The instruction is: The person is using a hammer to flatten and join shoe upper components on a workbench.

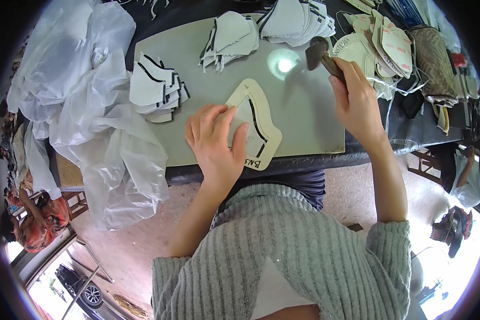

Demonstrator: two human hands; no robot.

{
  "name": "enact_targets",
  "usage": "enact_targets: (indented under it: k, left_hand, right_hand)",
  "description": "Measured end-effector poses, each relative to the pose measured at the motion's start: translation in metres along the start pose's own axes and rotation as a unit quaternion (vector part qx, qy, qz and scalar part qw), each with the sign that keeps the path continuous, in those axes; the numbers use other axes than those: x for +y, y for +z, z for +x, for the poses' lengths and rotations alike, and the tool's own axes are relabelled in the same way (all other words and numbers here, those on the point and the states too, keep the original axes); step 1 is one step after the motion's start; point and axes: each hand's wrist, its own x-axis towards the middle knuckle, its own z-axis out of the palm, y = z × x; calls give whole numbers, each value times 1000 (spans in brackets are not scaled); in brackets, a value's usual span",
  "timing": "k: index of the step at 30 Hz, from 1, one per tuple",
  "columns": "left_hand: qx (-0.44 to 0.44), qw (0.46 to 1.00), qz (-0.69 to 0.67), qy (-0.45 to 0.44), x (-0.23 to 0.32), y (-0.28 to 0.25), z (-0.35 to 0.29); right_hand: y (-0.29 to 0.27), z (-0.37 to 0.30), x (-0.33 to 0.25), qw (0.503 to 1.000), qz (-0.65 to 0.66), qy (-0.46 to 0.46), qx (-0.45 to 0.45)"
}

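My left hand (214,140) lies flat on a cream cardboard template (266,144) and on the white fabric piece with a black edge (249,118) showing through its cut-out. Both rest on a grey work board (304,112). My right hand (357,104) grips the wooden handle of a hammer (319,53), whose metal head is raised above the board to the upper right of the template.
Stacks of white cut pieces with black trim lie at the board's left (156,88) and top (230,37), (296,21). Cream insole-shaped pieces (381,42) pile at the right. Clear plastic bags (90,106) cover the left. Another person (34,224) sits at the lower left.
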Motion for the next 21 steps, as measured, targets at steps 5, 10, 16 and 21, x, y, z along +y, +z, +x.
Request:
enact_targets:
  k: [5, 10, 16, 21]
  left_hand:
    - [-3, 1000, -1, -1, 0, 0, 2]
    - [-7, 1000, 8, -9, 4, 0, 4]
    - [-4, 1000, 13, -5, 2, 1, 2]
    - [8, 1000, 18, 4, 2, 0, 5]
  right_hand:
    - [-14, -3, -44, 982, 63, -78, -161]
    - [9, 0, -55, 973, -19, -124, -193]
    - [9, 6, -60, 979, 16, -135, -154]
    - [9, 6, -60, 968, 19, -103, -230]
